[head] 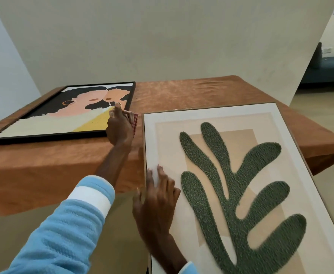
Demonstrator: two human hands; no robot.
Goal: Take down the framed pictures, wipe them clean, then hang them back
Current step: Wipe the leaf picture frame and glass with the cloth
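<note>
The worktop (182,89) has a rust-brown cloth (63,161) over it, and a black-framed picture (63,117) lies flat on top. Just right of that frame is the leaf picture (231,175), with its near end hanging past the edge. There's a checked rag (135,120) by the frame's right corner, maybe touching the cloth.

Home interior by the look: plain cream walls (162,36), rust cloth (192,91) draped over counter (43,175), glossy tiled floor (320,107), blue sofa (328,70) glimpsed far right.

Soft even daylight, wide-angle edge bending — slight blur
</note>
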